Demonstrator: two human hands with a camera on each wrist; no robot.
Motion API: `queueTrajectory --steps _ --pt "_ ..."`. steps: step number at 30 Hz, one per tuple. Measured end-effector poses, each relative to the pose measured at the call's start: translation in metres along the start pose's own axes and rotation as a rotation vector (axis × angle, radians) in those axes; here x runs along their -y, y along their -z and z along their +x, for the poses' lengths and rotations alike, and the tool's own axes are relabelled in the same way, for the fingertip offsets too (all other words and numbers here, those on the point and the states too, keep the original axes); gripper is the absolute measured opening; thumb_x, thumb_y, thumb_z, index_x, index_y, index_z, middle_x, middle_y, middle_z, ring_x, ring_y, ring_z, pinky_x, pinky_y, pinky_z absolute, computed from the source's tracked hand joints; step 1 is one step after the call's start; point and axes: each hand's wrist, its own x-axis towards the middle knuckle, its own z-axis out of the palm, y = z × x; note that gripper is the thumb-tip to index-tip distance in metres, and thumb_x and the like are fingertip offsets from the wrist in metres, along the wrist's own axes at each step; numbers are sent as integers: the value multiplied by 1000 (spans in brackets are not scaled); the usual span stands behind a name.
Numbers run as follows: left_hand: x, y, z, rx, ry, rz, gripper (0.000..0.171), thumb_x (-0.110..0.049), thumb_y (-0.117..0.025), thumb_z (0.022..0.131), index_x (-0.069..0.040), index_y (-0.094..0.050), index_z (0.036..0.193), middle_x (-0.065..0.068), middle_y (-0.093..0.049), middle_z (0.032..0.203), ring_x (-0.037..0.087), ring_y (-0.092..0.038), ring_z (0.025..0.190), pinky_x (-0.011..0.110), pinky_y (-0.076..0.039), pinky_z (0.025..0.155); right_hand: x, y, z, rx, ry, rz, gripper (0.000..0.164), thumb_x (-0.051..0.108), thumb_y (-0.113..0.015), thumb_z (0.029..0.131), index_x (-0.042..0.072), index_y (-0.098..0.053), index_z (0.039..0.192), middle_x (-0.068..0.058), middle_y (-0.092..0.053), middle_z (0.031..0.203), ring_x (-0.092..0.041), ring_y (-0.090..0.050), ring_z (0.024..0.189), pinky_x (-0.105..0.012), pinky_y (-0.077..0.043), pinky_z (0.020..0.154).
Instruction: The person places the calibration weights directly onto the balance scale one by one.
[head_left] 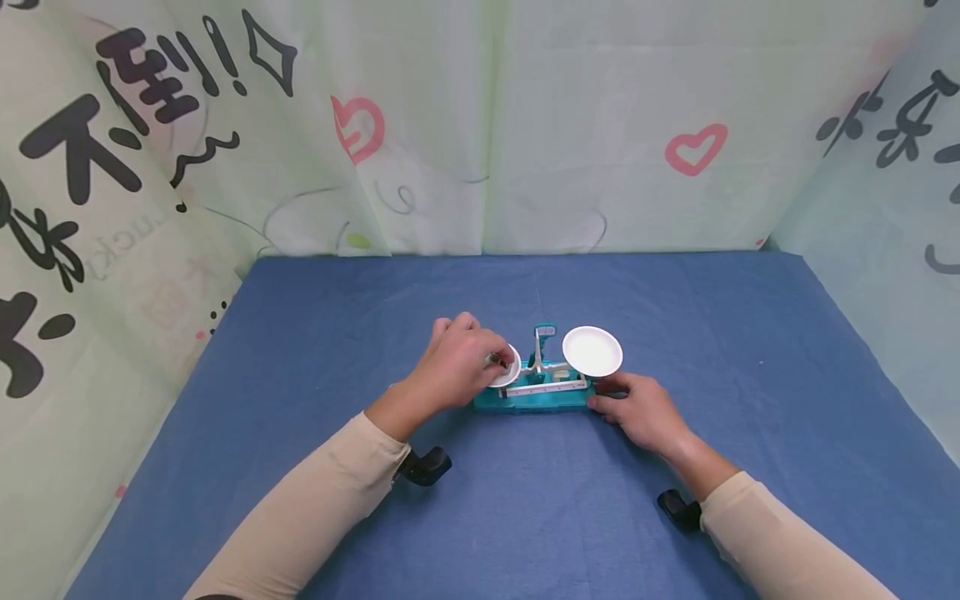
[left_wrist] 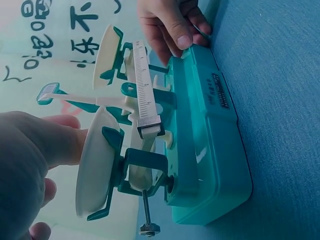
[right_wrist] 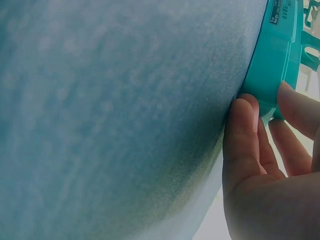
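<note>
A teal balance scale [head_left: 534,402] stands on the blue cloth, with a white left pan [left_wrist: 96,165] and a white right pan [head_left: 592,352]. My left hand [head_left: 461,358] reaches over the left pan from its outer side, fingers pointing down into it. Between its thumb and forefinger shows a small dark metallic piece [head_left: 492,359], mostly covered by the fingers. In the left wrist view the pan's rim hides the fingertips. My right hand [head_left: 637,410] holds the right end of the base, below the right pan, thumb and fingers around its corner [right_wrist: 267,102].
The blue cloth [head_left: 525,517] covers the table. Pale printed curtains [head_left: 570,125] hang behind it and on both sides. A black wrist device sits at each cuff, the left one [head_left: 426,467] near the cloth. A ruled beam [left_wrist: 143,82] and pointer stand between the pans.
</note>
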Motion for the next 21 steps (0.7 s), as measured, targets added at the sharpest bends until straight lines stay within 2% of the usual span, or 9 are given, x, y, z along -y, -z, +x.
queueTrajectory --steps 8,17,21 --pt "8 7 -8 -26 79 -58 20 -18 -78 89 -22 -78 109 -5 -71 105 18 -47 98 45 -33 92 1 0 0 2 8 6 41 14 -70 93 -11 -60 125 -28 -63 122 -27 -69 86 -40 -57 74" --pt "32 14 -23 -110 127 -132 18 -17 -77 90 -16 -77 109 -2 -72 107 21 -49 100 49 -32 92 -3 -1 1 8 7 33 42 13 -70 93 -10 -60 126 -27 -62 125 -29 -69 92 -38 -57 76" --pt "43 13 -30 -118 159 -140 20 -17 -77 90 -14 -77 110 -1 -73 109 24 -50 101 50 -33 92 -3 0 2 10 12 30 43 14 -70 93 -11 -60 126 -27 -62 125 -28 -69 91 -38 -57 75"
